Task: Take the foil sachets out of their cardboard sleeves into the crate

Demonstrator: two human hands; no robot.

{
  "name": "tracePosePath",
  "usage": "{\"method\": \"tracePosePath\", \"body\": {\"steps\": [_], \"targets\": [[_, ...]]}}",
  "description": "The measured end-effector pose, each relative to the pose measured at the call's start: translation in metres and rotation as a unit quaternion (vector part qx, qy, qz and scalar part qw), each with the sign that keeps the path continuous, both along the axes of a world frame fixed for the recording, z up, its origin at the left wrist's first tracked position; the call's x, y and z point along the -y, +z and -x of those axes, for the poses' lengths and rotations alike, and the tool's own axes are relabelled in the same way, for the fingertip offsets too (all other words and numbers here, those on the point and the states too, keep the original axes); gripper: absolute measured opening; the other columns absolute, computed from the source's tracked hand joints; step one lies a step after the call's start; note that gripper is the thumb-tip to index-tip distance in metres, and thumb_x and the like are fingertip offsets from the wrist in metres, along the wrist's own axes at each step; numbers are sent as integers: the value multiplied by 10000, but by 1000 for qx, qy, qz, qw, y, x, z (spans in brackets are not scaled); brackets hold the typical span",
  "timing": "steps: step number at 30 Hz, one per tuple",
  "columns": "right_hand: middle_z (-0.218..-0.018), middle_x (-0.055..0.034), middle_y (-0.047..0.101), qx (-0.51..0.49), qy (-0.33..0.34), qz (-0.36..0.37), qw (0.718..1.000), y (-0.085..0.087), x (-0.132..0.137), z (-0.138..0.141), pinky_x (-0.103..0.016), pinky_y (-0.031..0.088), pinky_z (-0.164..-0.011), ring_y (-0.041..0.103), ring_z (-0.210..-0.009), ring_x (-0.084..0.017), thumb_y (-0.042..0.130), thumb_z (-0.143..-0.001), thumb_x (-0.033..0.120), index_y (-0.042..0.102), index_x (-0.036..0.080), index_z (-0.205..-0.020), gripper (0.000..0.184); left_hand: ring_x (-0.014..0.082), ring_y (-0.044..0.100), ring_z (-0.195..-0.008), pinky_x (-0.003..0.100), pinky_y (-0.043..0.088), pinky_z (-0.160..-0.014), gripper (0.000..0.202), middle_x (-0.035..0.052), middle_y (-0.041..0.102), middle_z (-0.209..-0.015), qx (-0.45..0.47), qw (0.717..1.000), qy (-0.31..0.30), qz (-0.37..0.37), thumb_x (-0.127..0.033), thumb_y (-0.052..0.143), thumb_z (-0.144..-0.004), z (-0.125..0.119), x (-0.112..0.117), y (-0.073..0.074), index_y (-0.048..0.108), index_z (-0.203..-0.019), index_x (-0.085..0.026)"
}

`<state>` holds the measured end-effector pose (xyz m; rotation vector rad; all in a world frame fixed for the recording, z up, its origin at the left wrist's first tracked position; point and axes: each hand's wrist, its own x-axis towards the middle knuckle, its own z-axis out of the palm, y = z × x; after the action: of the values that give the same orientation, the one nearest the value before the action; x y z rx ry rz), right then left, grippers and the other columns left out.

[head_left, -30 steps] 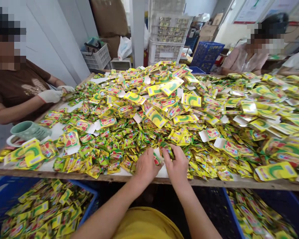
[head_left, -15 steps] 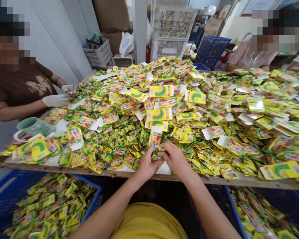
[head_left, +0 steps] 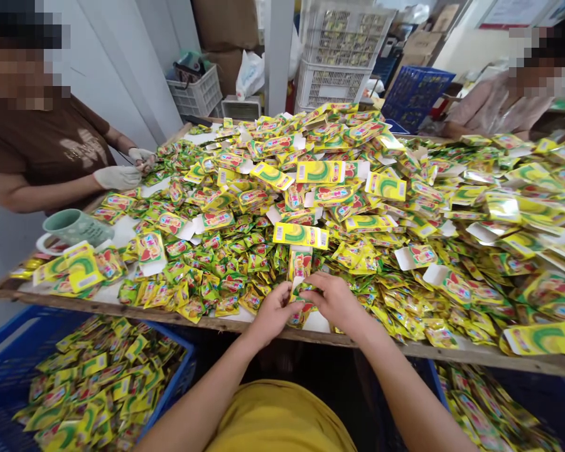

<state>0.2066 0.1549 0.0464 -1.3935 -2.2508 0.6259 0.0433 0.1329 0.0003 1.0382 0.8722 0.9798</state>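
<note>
Close to the table's front edge, my left hand [head_left: 274, 315] has its thumb and fingers closed around the lower part of a small printed carton [head_left: 303, 309]. My right hand [head_left: 332, 302] bends in from the other side, its fingertips pinched on a small green sachet [head_left: 307, 289] at the carton's white open end. Fingers hide part of both. Just beyond them, another small carton [head_left: 299, 266] with a white flap points away from me. A yellow carton [head_left: 300, 235] lies crosswise behind it. Loose sachets [head_left: 233, 260] surround both hands.
A large heap of cartons [head_left: 320, 176] covers the table. A green mug [head_left: 78, 227] stands at left, near a co-worker's gloved hands [head_left: 118, 177]. Blue crates [head_left: 176, 370] of filled packs sit below the table edge [head_left: 235, 326]. Another person [head_left: 494, 103] sits at far right.
The view has swung slightly left. The blurred yellow carton beyond my hands now lies still on the pile. My fingers have closed in, with a green sachet now at the right fingertips.
</note>
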Motion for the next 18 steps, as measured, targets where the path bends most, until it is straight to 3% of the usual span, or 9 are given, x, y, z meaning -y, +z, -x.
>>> {"method": "tracePosePath", "body": {"steps": [4,7,12,16,18], "targets": [[-883,-48,685,-36,16,-19,999,5,2,-7,-309,462,-722,603,-814,-190,554,-893,231,672,228,-1023,176,193,596,-925,289,445,-842,317,32,662,-945,-7,1000,-3,-1,-325,687,-751,5,2,-6,611,-1010,-159],[-1004,-87,645,-6,55,-77,996,7,7,-4,-383,443,-818,539,-947,-228,570,-890,262,722,250,-933,158,196,588,-930,290,443,-843,309,38,665,-956,-30,999,6,-31,-287,692,-748,7,4,-8,636,-1020,-152],[-1036,-93,610,33,92,-32,995,-1,21,9,-420,447,-831,492,-1025,-262,641,-835,380,716,226,-815,173,191,587,-897,279,441,-823,274,38,678,-940,-44,998,-13,-54,-211,693,-723,11,8,-7,668,-989,-150],[-1072,-91,603,-67,32,-55,996,-8,29,11,-403,451,-855,515,-1016,-235,631,-854,262,687,214,-953,124,184,590,-861,274,448,-795,249,37,684,-932,-57,997,-3,-53,-210,659,-754,13,12,-8,668,-994,-144],[-1073,-86,609,-103,7,-76,992,-8,32,13,-404,454,-862,519,-1021,-232,628,-852,221,697,226,-929,104,184,595,-843,276,453,-790,226,34,691,-907,-79,995,-1,-59,-219,664,-753,12,13,-8,676,-966,-144]]}}
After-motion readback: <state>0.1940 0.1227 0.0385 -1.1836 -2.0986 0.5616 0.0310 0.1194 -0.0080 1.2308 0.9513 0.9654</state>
